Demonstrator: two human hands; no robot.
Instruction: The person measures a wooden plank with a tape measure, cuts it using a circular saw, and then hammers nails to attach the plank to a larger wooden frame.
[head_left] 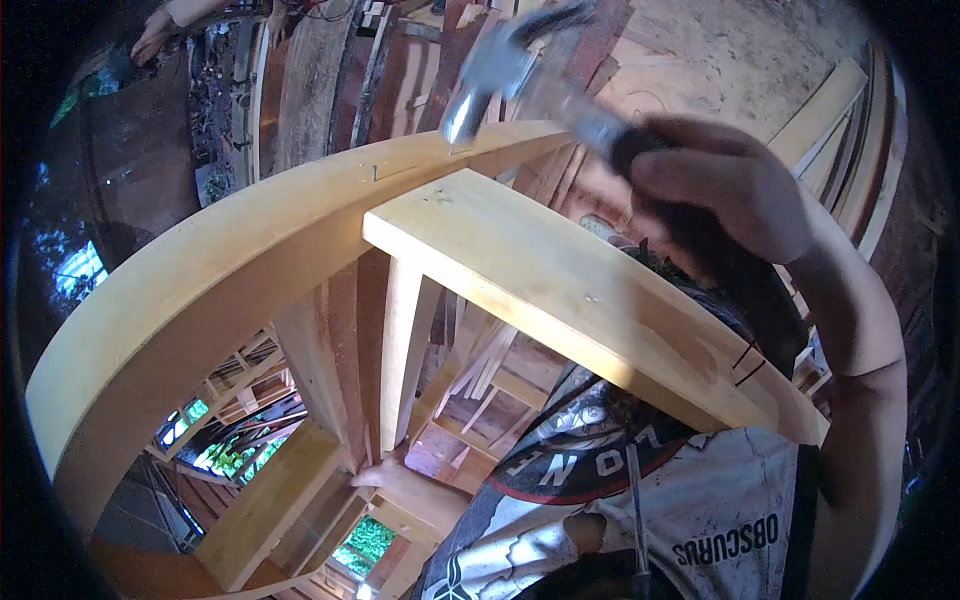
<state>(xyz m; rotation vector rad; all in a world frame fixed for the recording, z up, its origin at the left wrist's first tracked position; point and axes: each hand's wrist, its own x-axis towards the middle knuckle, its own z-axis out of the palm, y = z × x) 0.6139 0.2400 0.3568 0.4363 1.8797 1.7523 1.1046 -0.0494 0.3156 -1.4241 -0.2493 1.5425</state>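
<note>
My right hand (725, 185) is closed around the dark grip of a claw hammer (495, 75), raised and blurred by motion. The hammer's head hangs just above the edge of a curved wooden board (230, 220). A nail (374, 173) stands partly out of that board, left of the hammer. A straight, pale plank (520, 240) butts against the curved board and runs toward my body. Below it, my left hand (415, 492) grips the wooden frame at the foot of a pale upright (403, 350); some of its fingers are hidden.
Another person's hand (152, 38) shows at the upper left. Long boards (320, 90) lie at the back, with more lumber (820, 115) at the far right. A lower curved and straight wooden section (265, 510) sits beneath the frame.
</note>
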